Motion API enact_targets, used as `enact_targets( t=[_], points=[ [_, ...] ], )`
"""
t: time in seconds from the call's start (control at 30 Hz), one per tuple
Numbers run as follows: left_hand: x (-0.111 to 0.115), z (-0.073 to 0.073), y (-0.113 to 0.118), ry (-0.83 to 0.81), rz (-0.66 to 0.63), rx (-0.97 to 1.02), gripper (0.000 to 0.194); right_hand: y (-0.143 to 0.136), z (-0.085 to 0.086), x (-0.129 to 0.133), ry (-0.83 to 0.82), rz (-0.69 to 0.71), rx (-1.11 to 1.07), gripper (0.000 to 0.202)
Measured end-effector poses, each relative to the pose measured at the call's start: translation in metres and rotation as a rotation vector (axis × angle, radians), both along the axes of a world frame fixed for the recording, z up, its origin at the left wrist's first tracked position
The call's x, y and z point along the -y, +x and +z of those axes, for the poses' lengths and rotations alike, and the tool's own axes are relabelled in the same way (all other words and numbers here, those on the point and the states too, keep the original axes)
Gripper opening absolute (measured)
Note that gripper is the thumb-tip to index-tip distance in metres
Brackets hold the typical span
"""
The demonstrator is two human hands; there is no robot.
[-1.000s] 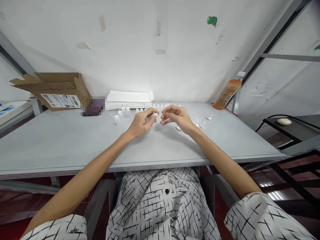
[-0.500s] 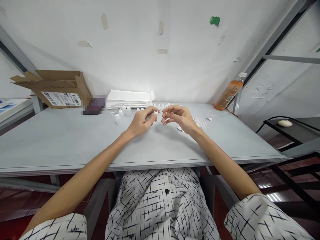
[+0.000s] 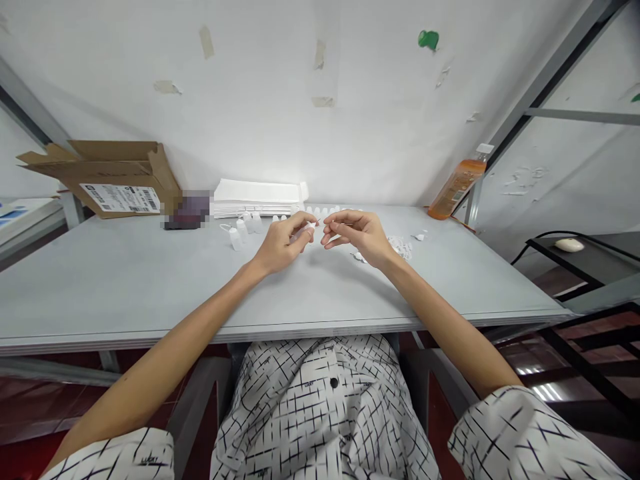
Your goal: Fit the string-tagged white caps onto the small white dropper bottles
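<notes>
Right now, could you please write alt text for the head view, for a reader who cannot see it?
A person's left hand holds a small white piece above a grey table, the right hand close beside it. Small white squeeze bottles stand to the left; farther left is an open cardboard box, and a bottle of orange liquid leans at the right.

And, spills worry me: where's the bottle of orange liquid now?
In the head view, the orange bottle is on the table, back right, beside the metal frame, beyond the right hand.
</notes>
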State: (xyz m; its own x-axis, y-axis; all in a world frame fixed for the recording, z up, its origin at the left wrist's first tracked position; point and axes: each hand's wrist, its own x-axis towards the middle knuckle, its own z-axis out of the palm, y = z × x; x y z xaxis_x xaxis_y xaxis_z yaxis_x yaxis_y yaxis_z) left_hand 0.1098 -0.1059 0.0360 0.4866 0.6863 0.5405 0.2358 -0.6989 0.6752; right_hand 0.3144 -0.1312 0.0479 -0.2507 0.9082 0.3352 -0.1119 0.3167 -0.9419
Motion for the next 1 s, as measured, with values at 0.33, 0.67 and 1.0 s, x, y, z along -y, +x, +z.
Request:
enact_targets(
  t=[0.33,0.67,1.0],
  points=[
    [-0.0003,-0.0001,0.0001,0.030,0.013,-0.025,0.021,0.0000,-0.0008,-0.0010,0.016,0.009,0.004,0.026],
    [0.0000,-0.0002,0.0008,0.050,0.027,-0.031,0.020,0.0006,-0.0014,-0.0013,0.039,-0.008,0.032,0.026],
    [-0.0002,-0.0013,0.0005,0.066,0.036,-0.044,0.020,-0.0004,0.0000,0.0020,0.065,0.001,0.066,0.025]
  ],
)
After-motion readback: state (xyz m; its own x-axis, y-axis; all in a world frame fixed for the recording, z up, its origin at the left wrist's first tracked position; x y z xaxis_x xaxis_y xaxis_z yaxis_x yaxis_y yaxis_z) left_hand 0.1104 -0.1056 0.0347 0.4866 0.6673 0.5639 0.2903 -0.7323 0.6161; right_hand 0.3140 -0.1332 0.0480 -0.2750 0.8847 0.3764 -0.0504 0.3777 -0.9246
